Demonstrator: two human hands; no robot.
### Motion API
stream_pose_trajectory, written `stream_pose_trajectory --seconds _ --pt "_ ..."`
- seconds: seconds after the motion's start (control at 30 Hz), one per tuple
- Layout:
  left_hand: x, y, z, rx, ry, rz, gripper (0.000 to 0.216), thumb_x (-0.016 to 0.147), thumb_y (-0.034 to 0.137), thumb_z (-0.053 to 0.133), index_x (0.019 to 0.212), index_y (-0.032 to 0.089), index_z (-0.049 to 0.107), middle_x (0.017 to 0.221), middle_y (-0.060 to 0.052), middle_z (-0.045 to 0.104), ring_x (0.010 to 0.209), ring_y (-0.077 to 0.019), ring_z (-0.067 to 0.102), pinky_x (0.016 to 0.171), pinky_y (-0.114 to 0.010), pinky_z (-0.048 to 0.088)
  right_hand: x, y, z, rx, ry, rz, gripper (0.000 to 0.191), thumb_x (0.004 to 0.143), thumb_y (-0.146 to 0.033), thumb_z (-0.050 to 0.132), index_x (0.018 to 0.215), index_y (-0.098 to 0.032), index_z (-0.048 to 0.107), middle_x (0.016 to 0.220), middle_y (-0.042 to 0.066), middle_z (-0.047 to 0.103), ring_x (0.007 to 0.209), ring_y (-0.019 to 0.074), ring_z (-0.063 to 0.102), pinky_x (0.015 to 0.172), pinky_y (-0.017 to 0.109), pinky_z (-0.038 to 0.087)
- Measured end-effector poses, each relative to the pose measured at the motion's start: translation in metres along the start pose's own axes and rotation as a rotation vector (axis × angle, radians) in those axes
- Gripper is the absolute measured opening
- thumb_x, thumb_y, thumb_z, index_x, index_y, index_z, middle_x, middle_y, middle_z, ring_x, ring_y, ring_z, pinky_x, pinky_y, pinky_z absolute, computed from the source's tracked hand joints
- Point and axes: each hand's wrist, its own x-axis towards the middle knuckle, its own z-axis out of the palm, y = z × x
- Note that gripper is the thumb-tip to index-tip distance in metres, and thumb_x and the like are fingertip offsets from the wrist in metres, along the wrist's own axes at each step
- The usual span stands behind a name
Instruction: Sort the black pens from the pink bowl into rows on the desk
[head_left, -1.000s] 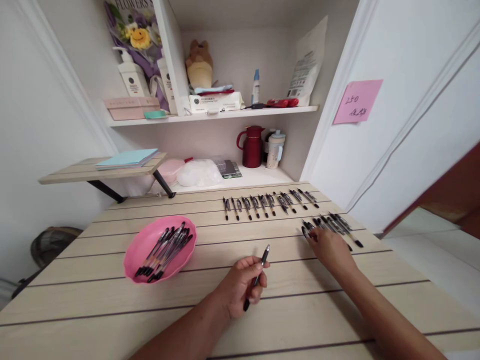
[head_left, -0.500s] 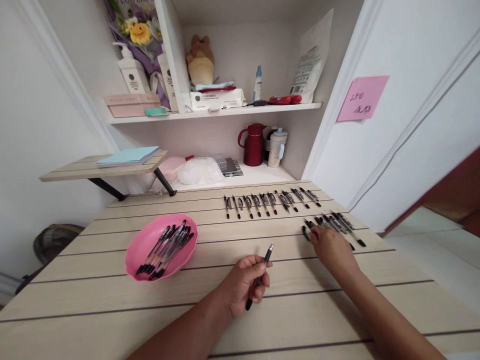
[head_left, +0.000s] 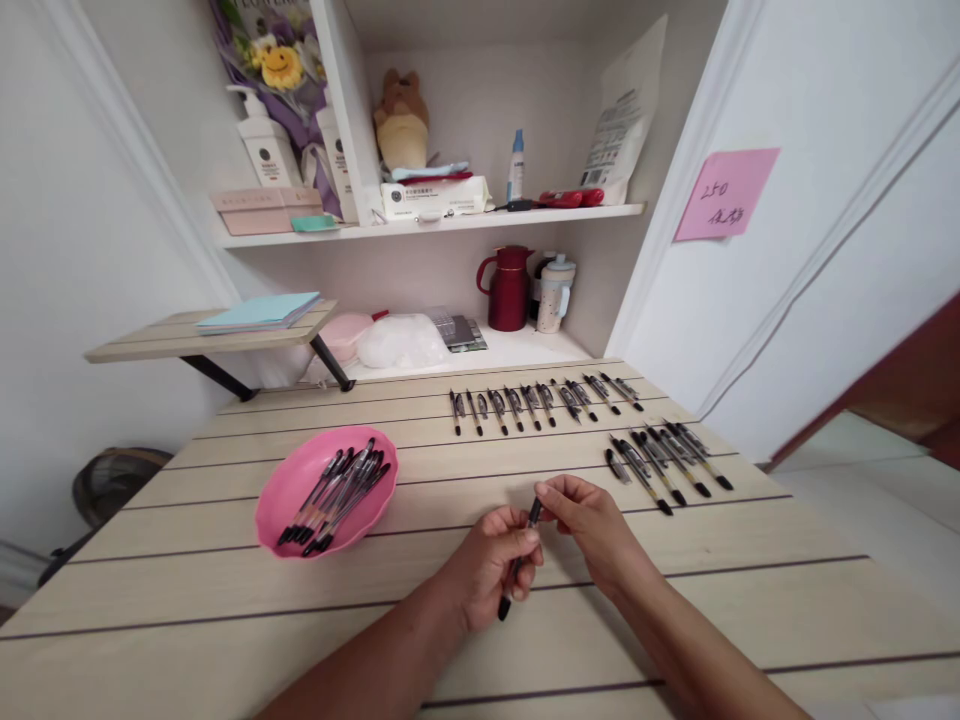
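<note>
My left hand (head_left: 499, 565) is closed around a black pen (head_left: 505, 603), held slanted over the table. At the pen's upper end, the thumb and fingertips of my right hand (head_left: 592, 525) pinch the tip, partly covering it. To the right lies a loose black cap (head_left: 616, 466), beside a row of pens (head_left: 651, 468) with their caps next to them. Farther back, a second row of pens (head_left: 529, 408) and caps runs across the table. At left, a pink scalloped bowl (head_left: 271, 500) holds several capped pens (head_left: 337, 495).
The slatted wooden table (head_left: 225, 600) meets a white shelf unit. A small raised wooden stand (head_left: 142, 343) bears blue paper (head_left: 259, 312) at the back left. A red thermos jug (head_left: 508, 290) and a patterned cup (head_left: 554, 297) stand in the lower shelf.
My right hand has moved left from the right-hand row of pens to the tip of the held pen. A cap now lies where its fingers were. The left hand keeps its hold.
</note>
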Motion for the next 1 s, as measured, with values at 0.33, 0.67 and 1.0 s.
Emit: stream_pose_trajectory --seconds 0.33,0.67,1.0 --pt "-0.001 0.001 -0.001 -0.051 -0.01 -0.021 0.024 0.069 0.032 0.061 0.081 0.018 0.045 0.058 0.004 0.052 0.032 -0.0024 0.036 0.032 -0.015 0.015 0.002 0.008 0.002 0.17 -0.029 0.014 0.032 0.057 -0.044 0.07 0.058 -0.015 0.055 0.053 0.0 0.056 0.051 0.01 0.046 0.055 0.025 0.035" --pt "-0.001 0.003 0.001 -0.057 0.036 -0.024 0.025 0.069 0.032 0.062 0.078 0.019 0.042 0.058 0.005 0.051 0.034 -0.0013 0.033 0.034 -0.016 0.012 0.003 0.009 0.006 0.202 -0.092 0.023 0.036 0.06 -0.048 0.067 0.054 -0.016 0.053 0.046 -0.001 0.052 0.044 0.0081 0.04 0.047 0.023 0.03" --pt "-0.001 0.003 -0.002 -0.097 -0.014 -0.053 0.021 0.073 0.032 0.058 0.081 0.019 0.043 0.058 0.004 0.051 0.032 0.0001 0.027 0.035 -0.015 0.009 0.004 0.012 0.007 0.286 -0.139 0.071 0.032 0.064 -0.047 0.065 0.063 -0.016 0.057 0.053 -0.001 0.054 0.047 0.0087 0.042 0.049 0.024 0.033"
